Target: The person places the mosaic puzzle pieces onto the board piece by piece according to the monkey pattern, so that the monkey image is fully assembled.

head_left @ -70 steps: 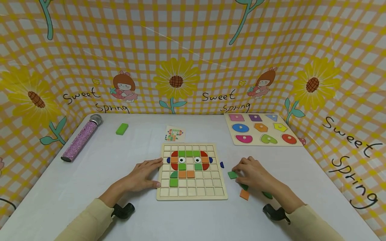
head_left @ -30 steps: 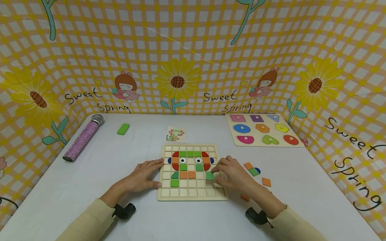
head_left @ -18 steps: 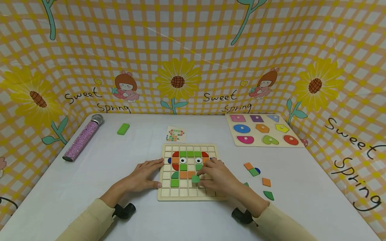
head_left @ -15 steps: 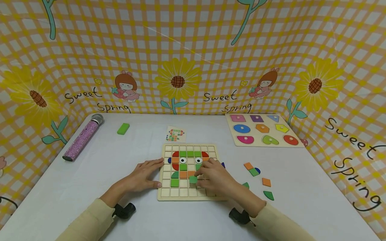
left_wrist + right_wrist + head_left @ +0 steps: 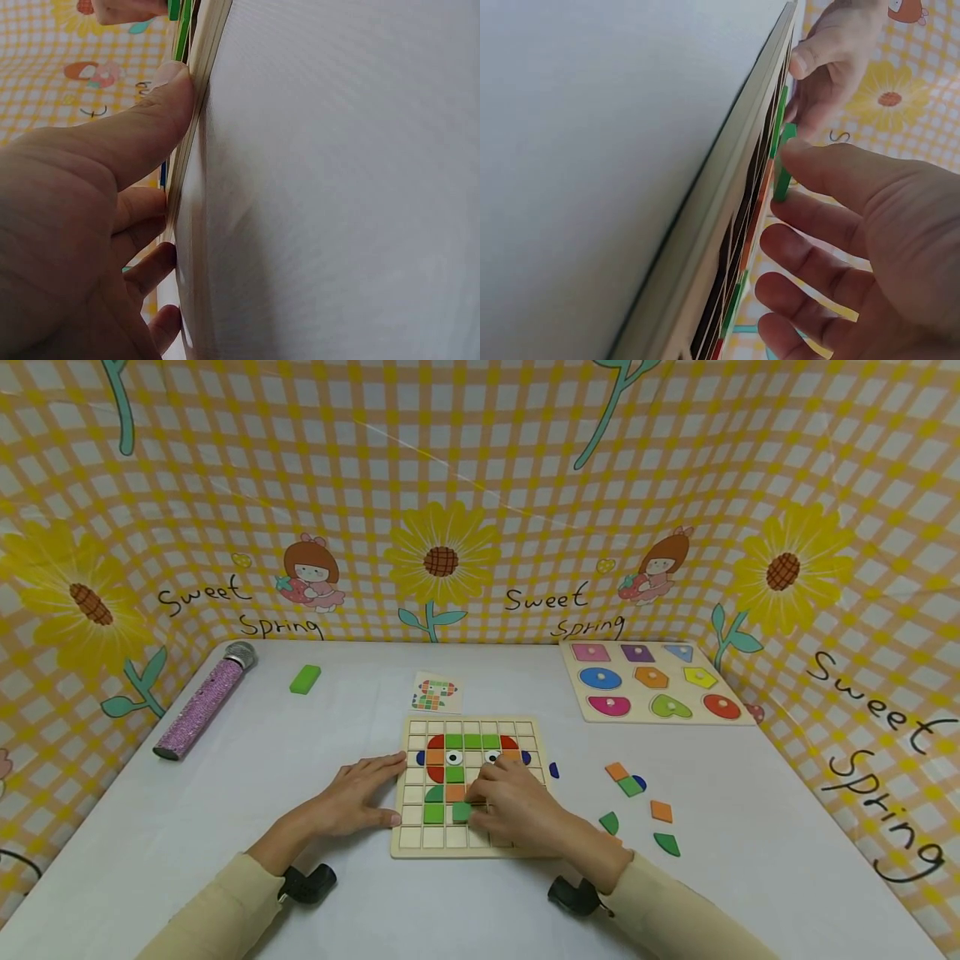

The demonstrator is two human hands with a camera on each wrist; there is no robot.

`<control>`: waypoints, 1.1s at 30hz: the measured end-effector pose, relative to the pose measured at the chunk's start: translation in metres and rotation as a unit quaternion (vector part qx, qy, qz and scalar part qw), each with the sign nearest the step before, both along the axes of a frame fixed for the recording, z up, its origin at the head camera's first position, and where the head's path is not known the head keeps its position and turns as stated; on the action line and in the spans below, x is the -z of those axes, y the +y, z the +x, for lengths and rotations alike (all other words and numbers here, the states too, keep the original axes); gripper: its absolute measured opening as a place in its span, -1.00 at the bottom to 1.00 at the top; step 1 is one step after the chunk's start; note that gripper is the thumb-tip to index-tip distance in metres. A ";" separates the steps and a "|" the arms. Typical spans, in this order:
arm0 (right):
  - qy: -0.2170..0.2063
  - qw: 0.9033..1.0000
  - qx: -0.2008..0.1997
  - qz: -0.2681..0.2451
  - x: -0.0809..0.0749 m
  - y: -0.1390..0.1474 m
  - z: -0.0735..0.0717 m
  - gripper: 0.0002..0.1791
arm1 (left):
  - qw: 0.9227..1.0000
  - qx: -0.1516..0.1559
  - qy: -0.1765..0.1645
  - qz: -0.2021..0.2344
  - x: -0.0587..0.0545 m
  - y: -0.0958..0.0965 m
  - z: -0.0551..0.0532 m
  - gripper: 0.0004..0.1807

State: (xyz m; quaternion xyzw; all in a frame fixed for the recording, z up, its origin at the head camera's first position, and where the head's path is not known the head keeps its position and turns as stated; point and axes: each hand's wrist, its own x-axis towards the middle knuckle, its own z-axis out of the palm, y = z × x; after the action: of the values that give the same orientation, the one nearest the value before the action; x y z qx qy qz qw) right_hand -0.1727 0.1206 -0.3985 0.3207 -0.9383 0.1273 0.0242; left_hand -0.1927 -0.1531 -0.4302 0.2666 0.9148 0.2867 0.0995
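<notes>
A wooden grid board (image 5: 480,852) lies mid-table, with red, orange, green and blue tiles and two eye tiles set in its cells. My right hand (image 5: 517,797) pinches a green square tile (image 5: 461,812) between thumb and index finger. In the right wrist view that green tile (image 5: 784,161) is tilted just above the board, near the tiles set in it. My left hand (image 5: 348,797) rests against the board's left edge, its thumb and fingertips touching the rim (image 5: 196,112). Part of the board's right half is hidden under my right hand.
Loose orange (image 5: 661,811), green (image 5: 666,844) and blue (image 5: 554,770) pieces lie right of the board. A picture card (image 5: 437,692) lies behind it. A shape puzzle (image 5: 652,660) is at back right; a green block (image 5: 305,679) and a glittery microphone (image 5: 206,702) are at left.
My right hand picked up the green square tile from the right and carried it left over the board to beside the lower left green tile. My left hand stayed at the edge.
</notes>
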 end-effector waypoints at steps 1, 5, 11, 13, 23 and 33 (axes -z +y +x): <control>-0.002 1.000 -0.001 0.001 0.000 -0.001 0.000 -0.83 | 1.000 0.000 0.001 0.000 0.000 0.000 0.000 -0.14; 0.004 1.000 -0.005 0.014 0.000 -0.006 -0.001 -0.83 | 1.000 0.001 0.003 -0.001 0.000 0.000 -0.001 -0.14; 0.008 1.000 -0.006 0.026 0.001 -0.008 -0.003 -0.81 | 1.000 0.000 0.003 0.001 0.001 0.000 -0.001 -0.13; 0.010 0.999 -0.008 0.030 0.002 -0.009 -0.003 -0.81 | 1.000 0.000 0.004 -0.001 0.000 0.000 -0.001 -0.13; 0.024 0.999 -0.020 0.033 0.002 -0.009 -0.003 -0.79 | 1.000 0.001 0.000 0.001 0.001 -0.001 0.000 -0.14; 0.007 1.000 0.000 0.009 -0.002 -0.004 -0.003 -0.77 | 1.000 0.008 0.002 0.002 0.001 -0.002 0.000 -0.14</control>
State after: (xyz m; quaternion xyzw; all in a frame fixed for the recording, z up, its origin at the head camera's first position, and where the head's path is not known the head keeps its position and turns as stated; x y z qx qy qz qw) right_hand -0.1755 0.1163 -0.3964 0.3219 -0.9391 0.1167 0.0284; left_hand -0.1932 -0.1547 -0.4308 0.2744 0.9124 0.2873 0.0990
